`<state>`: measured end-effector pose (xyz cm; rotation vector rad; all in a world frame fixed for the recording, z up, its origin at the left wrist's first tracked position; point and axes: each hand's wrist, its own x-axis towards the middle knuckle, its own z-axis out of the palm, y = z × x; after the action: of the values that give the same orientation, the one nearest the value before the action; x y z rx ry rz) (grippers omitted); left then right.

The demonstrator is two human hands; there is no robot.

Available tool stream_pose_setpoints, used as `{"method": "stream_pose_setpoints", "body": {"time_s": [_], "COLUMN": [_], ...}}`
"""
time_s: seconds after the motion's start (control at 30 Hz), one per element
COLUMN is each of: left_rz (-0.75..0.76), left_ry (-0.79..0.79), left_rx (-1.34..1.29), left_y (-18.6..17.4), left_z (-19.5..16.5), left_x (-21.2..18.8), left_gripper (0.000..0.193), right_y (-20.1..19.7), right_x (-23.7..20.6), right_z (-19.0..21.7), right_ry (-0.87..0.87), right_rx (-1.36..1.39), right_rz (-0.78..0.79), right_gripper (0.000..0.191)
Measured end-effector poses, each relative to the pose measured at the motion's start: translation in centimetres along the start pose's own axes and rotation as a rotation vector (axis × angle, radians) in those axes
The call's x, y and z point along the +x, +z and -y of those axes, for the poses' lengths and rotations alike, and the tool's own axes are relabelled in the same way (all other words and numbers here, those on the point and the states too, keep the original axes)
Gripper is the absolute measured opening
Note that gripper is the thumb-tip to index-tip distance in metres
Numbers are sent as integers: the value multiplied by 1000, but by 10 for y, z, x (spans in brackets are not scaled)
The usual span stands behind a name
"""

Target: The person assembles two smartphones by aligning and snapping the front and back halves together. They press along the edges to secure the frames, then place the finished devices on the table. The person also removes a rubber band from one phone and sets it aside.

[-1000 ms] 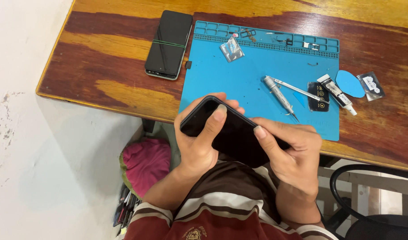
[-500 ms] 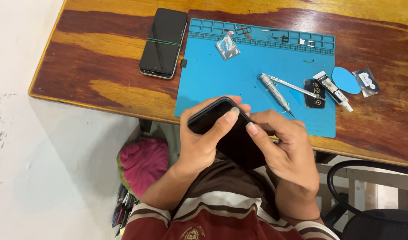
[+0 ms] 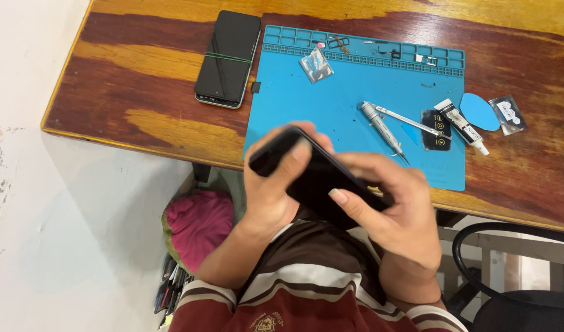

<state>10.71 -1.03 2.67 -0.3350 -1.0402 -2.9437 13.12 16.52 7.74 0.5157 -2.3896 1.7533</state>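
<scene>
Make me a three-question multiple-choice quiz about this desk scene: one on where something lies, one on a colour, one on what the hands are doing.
1. Where does the second phone lie?
A. on the bare wood left of the mat
B. on the mat
C. on the floor

2. What colour is the mat?
A. red
B. blue
C. green

3. How is the dark phone held?
A. lying flat on the table
B. by the left hand only
C. by both hands, off the table

Answers: 1 A, it rests on the wooden table beside the mat's left edge. 2 B, the mat is plainly blue. 3 C, the left hand and right hand both grip it.
</scene>
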Motion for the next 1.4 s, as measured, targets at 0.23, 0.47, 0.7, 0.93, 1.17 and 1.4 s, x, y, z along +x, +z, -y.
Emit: {"method": "stream_pose_setpoints", "body": {"time_s": [0.23, 0.47, 0.7, 0.93, 1.17, 1.4], "left_rz": [-50, 69, 121, -105, -274, -207], "left_ry": [65, 80, 132, 157, 76, 95], "left_rx": [-375, -514, -533, -354, -73, -70], "left_y": [5, 1, -4, -4, -24, -37], "left_z": [4, 2, 3, 20, 36, 43], "left_x": [20, 16, 16, 27, 51, 49], "left_gripper": [31, 81, 82, 99, 99, 85], "right_y": [7, 5, 10, 14, 11, 9], "right_x": [11, 10, 9, 17, 33, 29], "right_z": [-14, -25, -25, -32, -39, -51], "right_ry": [-358, -504, -607, -496, -388, -234], "right_rx": [-522, -573, -565, -600, -554, -533], "right_rz": [-100, -98, -85, -17, 69, -38], "right_gripper": [88, 80, 66, 60, 47, 15]}}
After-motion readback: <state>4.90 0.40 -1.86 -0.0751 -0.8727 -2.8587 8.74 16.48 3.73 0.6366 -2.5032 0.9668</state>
